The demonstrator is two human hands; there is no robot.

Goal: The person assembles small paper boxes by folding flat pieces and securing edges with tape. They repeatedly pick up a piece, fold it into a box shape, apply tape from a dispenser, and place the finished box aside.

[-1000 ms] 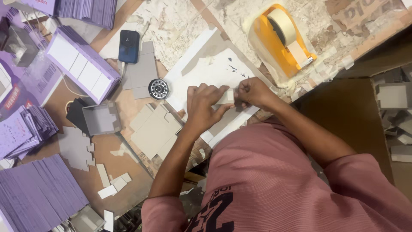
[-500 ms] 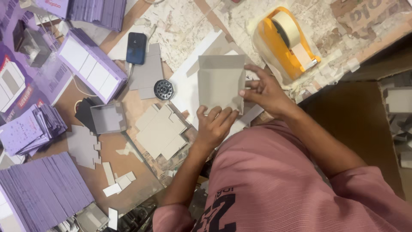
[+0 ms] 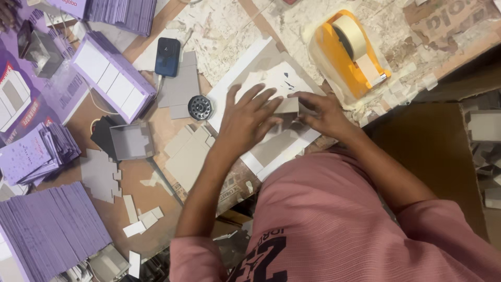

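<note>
Left hand [image 3: 249, 119] lies flat, fingers spread, on grey card [image 3: 286, 106]; right hand [image 3: 323, 110] pinches its right end — card partly hidden. Yellow tape dispenser [image 3: 348, 52] up-right of grip; purple box [image 3: 112, 82] far left.

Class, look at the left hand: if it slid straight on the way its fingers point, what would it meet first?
The left hand points up and right across the grey card; past the card's edge, probably the yellow tape dispenser, though depth is unclear.

Both hands meet, left hand [image 3: 248, 119] splayed flat, right hand [image 3: 319, 110] pinching.
</note>
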